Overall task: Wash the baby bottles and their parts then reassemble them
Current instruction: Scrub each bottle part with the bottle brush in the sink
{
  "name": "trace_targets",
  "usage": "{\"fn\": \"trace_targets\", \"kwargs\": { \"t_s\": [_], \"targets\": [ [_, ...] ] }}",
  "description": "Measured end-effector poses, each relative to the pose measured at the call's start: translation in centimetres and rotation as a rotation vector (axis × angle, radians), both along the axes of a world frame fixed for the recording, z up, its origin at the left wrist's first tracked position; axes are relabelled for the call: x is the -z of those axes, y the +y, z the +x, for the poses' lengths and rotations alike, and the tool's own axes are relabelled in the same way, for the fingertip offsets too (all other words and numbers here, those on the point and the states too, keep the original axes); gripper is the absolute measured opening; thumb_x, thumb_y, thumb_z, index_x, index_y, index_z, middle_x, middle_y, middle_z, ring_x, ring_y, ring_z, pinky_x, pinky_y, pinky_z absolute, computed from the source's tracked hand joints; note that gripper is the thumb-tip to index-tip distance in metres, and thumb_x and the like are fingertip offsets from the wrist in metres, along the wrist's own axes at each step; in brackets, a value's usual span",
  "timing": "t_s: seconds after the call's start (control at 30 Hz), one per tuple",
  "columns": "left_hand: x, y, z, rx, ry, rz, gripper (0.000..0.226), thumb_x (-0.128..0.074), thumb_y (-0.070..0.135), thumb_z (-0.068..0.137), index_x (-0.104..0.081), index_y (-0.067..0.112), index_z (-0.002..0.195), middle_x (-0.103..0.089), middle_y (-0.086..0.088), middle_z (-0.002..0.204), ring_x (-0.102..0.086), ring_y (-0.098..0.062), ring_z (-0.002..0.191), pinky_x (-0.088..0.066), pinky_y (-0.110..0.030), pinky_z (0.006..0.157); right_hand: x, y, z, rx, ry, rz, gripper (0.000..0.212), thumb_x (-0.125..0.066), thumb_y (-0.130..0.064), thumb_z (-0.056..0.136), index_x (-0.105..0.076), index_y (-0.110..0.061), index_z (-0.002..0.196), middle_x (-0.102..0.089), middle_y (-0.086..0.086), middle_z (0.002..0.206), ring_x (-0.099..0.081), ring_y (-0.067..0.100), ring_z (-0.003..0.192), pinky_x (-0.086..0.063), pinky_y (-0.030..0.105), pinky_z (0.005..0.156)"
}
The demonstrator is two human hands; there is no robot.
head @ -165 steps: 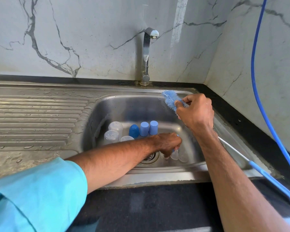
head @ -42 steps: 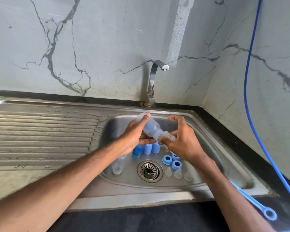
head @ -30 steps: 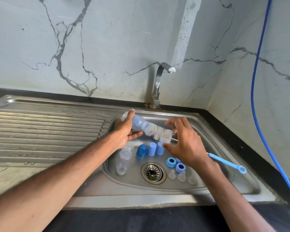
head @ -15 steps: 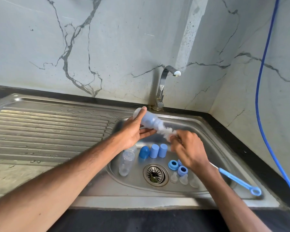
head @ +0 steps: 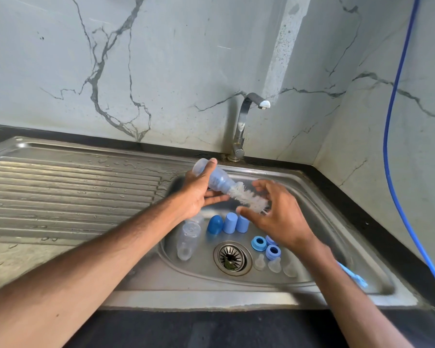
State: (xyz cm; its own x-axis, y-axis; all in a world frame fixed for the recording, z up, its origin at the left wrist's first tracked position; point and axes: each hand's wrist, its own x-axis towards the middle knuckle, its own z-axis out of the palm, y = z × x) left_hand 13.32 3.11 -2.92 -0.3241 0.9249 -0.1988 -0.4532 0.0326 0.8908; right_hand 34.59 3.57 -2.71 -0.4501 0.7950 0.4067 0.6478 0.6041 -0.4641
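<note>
Over sink [head: 236, 300] — L hand [head: 196, 194] grips bottle [head: 217, 178] (brush [head: 246, 198] half inside).

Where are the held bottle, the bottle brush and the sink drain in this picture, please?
bottle [head: 220, 180], head view, on its clear body near the shoulder.
bottle brush [head: 248, 198], head view, on the white bristles outside the neck.
drain [head: 232, 258], head view, on the strainer's centre.
</note>
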Motion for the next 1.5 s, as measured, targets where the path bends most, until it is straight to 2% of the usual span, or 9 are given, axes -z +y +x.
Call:
{"fn": "trace_targets", "kwargs": {
  "t_s": [0.23,0.33,0.5,0.67,0.83,1.07,1.23,1.33,1.5],
  "targets": [
    [-0.3,0.0,-1.1,-0.018,-0.029,-0.032,0.061,-0.07,0.054,0.092,-0.049,0.01,0.129,-0.07,-0.022,0.113,-0.078,-0.031,0.082,-0.064,-0.04,0.062,0.3,0.1,-0.4,0.009,-0.023,0.155,0.005,-0.073,-0.028,0.093,-0.074,-0.025,0.097,-0.069,-0.006,0.075,-0.062,0.016,0.068,-0.056,0.042,0.066],
    [-0.8,0.0,-1.5,0.139,0.032,0.022,0.073,-0.064,0.064,0.09,-0.052,0.011,0.138,-0.073,-0.019,0.119,-0.077,-0.032,0.098,-0.065,-0.041,0.071,-0.2,0.0,0.0,-0.093,0.227,-0.141,0.017,-0.065,-0.022,0.1,-0.075,-0.014,0.088,-0.073,-0.003,0.067,-0.069,0.022,0.062,-0.057,0.037,0.064],
    [-0.7,-0.3,-0.7,0.304,0.009,0.13,0.083,-0.063,0.067,0.09,-0.047,0.008,0.146,-0.066,-0.023,0.133,-0.066,-0.04,0.12,-0.057,-0.054,0.097,-1.7,0.1,0.4,0.0,0.425,-0.771,0.04,-0.036,-0.011,0.103,-0.074,0.001,0.096,-0.037,-0.002,0.052,-0.029,0.014,0.048,-0.021,0.029,0.05],
    [-0.4,-0.1,-0.3,0.177,-0.017,0.097,0.069,-0.064,0.056,0.094,-0.045,0.011,0.142,-0.071,-0.024,0.12,-0.075,-0.038,0.102,-0.064,-0.049,0.079,-1.4,-1.1,-0.1,0.009,0.271,-0.376,0.043,-0.058,-0.061,0.099,-0.066,-0.022,0.114,-0.078,-0.001,0.09,-0.073,0.015,0.063,-0.052,0.031,0.048],
    [-0.6,-0.2,-0.7,0.114,-0.013,0.095,0.067,-0.063,0.059,0.094,-0.047,0.012,0.14,-0.07,-0.022,0.122,-0.076,-0.035,0.099,-0.064,-0.045,0.073,-0.4,-0.5,-0.7,-0.066,0.265,-0.165,0.017,-0.078,-0.035,0.092,-0.075,-0.026,0.106,-0.077,-0.003,0.086,-0.073,0.021,0.076,-0.063,0.044,0.066],
    [-0.8,-0.6,-0.4,0.372,0.03,0.269,0.069,-0.051,0.056,0.101,-0.042,0.007,0.148,-0.065,-0.021,0.136,-0.064,-0.041,0.124,-0.054,-0.056,0.1,-3.1,-0.3,0.6,-0.095,0.752,-1.319,0.046,-0.036,0.001,0.089,-0.066,0.006,0.124,-0.045,-0.002,0.059,-0.038,0.005,0.041,-0.024,0.015,0.037],
    [-0.1,-0.3,0.3,0.159,0.041,0.128,0.065,-0.067,0.055,0.093,-0.045,0.016,0.14,-0.068,-0.026,0.125,-0.074,-0.041,0.101,-0.061,-0.059,0.082,-1.8,-1.1,0.0,0.043,0.239,-0.444,0.059,-0.06,-0.07,0.093,-0.066,-0.019,0.123,-0.075,-0.002,0.103,-0.074,0.013,0.076,-0.058,0.031,0.059],
    [0.1,0.0,-0.2,0.069,0.021,0.073,0.064,-0.065,0.056,0.094,-0.047,0.013,0.136,-0.069,-0.025,0.121,-0.076,-0.038,0.094,-0.064,-0.051,0.072,-1.1,-0.9,-0.5,0.014,0.124,-0.09,0.035,-0.082,-0.047,0.085,-0.067,-0.03,0.112,-0.07,-0.013,0.093,-0.066,-0.002,0.082,-0.051,0.013,0.067],
    [-0.4,-0.1,-0.8,0.292,0.044,0.145,0.077,-0.054,0.066,0.095,-0.049,0.006,0.144,-0.071,-0.02,0.126,-0.071,-0.035,0.114,-0.064,-0.043,0.083,-1.8,-0.5,-0.5,0.002,0.467,-0.543,0.018,-0.059,-0.012,0.105,-0.074,-0.006,0.111,-0.076,0.003,0.077,-0.067,0.011,0.058,-0.052,0.023,0.049]
  ]
}}
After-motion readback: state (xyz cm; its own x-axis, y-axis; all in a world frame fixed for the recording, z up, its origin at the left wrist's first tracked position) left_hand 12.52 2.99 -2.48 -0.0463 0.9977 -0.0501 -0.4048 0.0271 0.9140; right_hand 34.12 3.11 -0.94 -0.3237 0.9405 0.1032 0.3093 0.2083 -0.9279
